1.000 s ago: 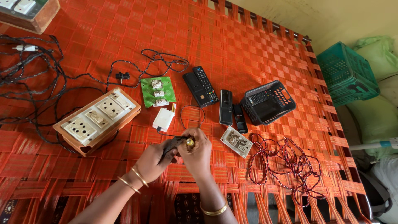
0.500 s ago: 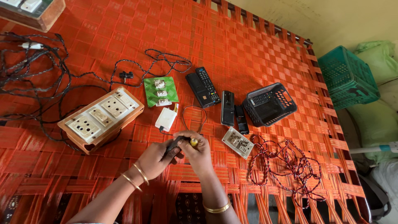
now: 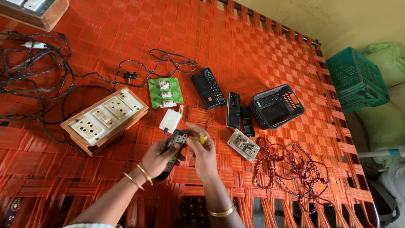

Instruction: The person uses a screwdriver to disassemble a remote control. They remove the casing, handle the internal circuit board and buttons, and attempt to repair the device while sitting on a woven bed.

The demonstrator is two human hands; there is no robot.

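Note:
My left hand grips a small black remote control and tilts it up over the orange woven cot. My right hand sits just right of it, fingers curled around a small yellow-handled tool whose tip reaches toward the remote. A white charger block lies just beyond my hands. A grey switch plate lies to their right.
A wooden socket board lies left, with tangled black wires behind it. Further back lie a green circuit plate, black remotes and a black basket. Red-black twisted wire lies right. A green crate stands off the cot.
My left hand has lifted and turned the black remote so its buttoned face shows. My right hand has shifted slightly right. The view has moved a little.

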